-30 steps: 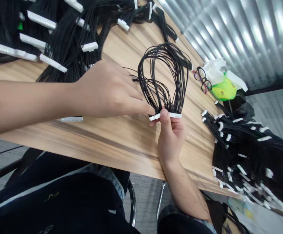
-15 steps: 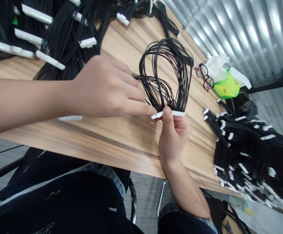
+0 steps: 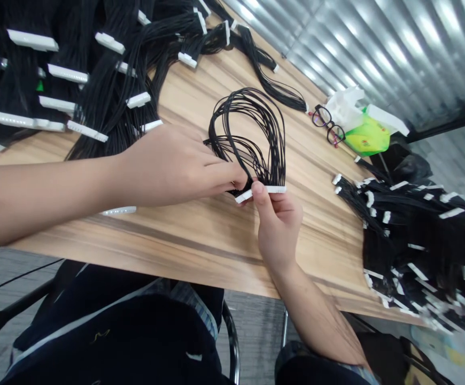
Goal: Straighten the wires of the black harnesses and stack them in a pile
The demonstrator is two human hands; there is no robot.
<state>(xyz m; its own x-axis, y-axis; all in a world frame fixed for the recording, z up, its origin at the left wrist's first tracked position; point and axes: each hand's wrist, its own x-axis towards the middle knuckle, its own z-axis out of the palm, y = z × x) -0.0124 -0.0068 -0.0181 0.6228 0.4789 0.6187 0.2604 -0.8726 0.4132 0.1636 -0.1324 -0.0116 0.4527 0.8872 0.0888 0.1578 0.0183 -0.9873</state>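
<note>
Right grip (image 3: 278, 227) closed on a white ribbed plastic connector (image 3: 262, 190), thumb on top, finger below. The connector is held just above the wood-grain worktop (image 3: 200, 256), with a bundle of thin black insulated wires (image 3: 270, 128) rising from it in a long, springy loop. Left hand (image 3: 172, 166) is beside it, fingertips (image 3: 242, 176) against the wires near the connector; can't tell if that grip is closed. Loose white connector strip (image 3: 118, 210) lies under the left wrist. Dense heaps of black wire harnesses (image 3: 108, 69) with white connectors sit on the far and right parts of the worktop. Black-framed glasses (image 3: 323, 120) lie near a crinkled green packet (image 3: 366, 136)
</note>
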